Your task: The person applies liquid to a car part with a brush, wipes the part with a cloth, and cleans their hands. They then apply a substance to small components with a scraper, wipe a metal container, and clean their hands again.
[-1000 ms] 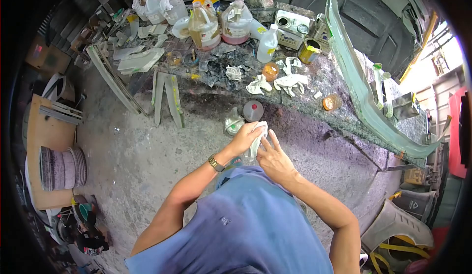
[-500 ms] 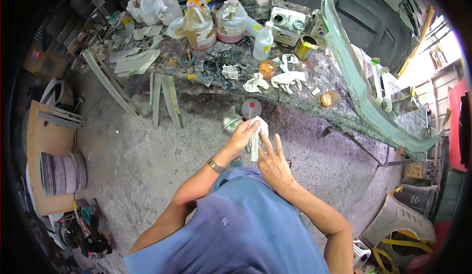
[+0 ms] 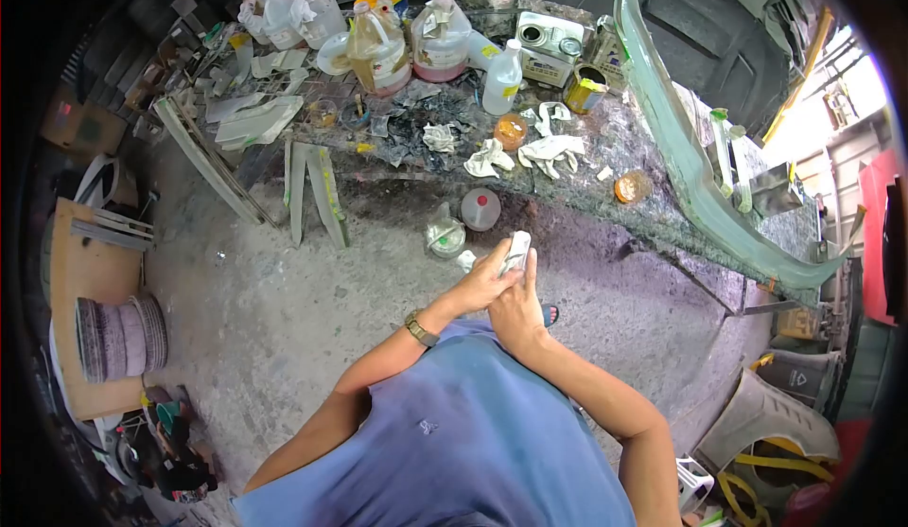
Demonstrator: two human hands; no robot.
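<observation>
A white glove (image 3: 516, 249), bunched up, is between my two hands in front of my body. My left hand (image 3: 480, 289), with a watch on its wrist, is closed on it, and a loose white end sticks out left of its fingers. Touching the left hand from the right, my right hand (image 3: 516, 313) is closed on the lower part of the glove, with one finger pointing up beside it. More white gloves (image 3: 551, 153) lie crumpled on the bench beyond, near an orange cup (image 3: 510, 131).
The cluttered workbench (image 3: 577, 191) carries jugs (image 3: 378, 49), a squeeze bottle (image 3: 502, 80), cans (image 3: 585, 90) and a long green curved panel (image 3: 673, 139). Two containers (image 3: 480, 209) stand beneath its front edge. Discs (image 3: 121, 338) are at left, a grey plastic part (image 3: 766, 418) at lower right.
The glove has gone from hanging down to bunched and pointing up. My right hand's spread fingers have come in against my left hand, and both hands sit slightly farther right.
</observation>
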